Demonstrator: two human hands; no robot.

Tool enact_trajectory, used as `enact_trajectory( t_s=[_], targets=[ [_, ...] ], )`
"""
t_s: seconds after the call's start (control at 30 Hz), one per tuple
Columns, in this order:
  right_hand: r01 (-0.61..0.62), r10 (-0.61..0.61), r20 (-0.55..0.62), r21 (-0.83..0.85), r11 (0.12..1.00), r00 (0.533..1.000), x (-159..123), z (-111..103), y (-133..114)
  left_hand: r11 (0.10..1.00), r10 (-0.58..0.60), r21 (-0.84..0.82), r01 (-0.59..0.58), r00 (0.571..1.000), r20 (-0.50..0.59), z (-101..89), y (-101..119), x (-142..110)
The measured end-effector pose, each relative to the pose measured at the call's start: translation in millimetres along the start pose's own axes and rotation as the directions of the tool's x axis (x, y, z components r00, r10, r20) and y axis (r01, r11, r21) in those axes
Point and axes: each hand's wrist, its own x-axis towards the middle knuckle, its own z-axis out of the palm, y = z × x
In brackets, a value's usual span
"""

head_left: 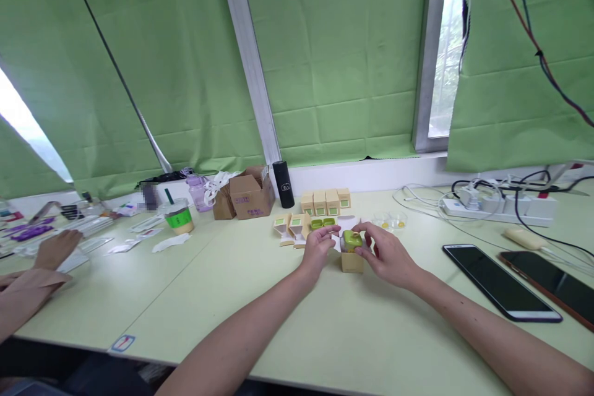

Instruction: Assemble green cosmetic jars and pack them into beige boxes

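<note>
A small kraft cardboard box (352, 263) stands upright on the table in front of me, its top open. A rounded green block (351, 239) with a yellowish top sits partly in its mouth. My right hand (387, 253) pinches the green block from the right with thumb and fingers. On the left, my left hand (319, 249) has its fingers stretched out beside the box; whether they touch it I cannot tell. Just behind my left hand are green pieces (323, 223) and a pale sheet (347, 221).
Several closed kraft boxes (325, 203) stand behind, with opened ones (291, 229) nearer. Clear plastic cups (390, 221), a power strip (501, 207) and phones (499, 278) lie right. Leftward are a black bottle (283, 184), a carton (250, 196), a drink cup (179, 218) and another person's hand (58, 249).
</note>
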Motion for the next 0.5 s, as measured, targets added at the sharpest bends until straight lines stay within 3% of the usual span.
enact_trajectory(
  t_s=[0.5],
  targets=[
    [0.052, -0.055, -0.044, -0.055, 0.997, 0.998, 0.3, 5.0, -4.2, 1.000, 0.020, 0.002, -0.020, 1.000, 0.013, 1.4, -0.1, -1.9]
  ],
)
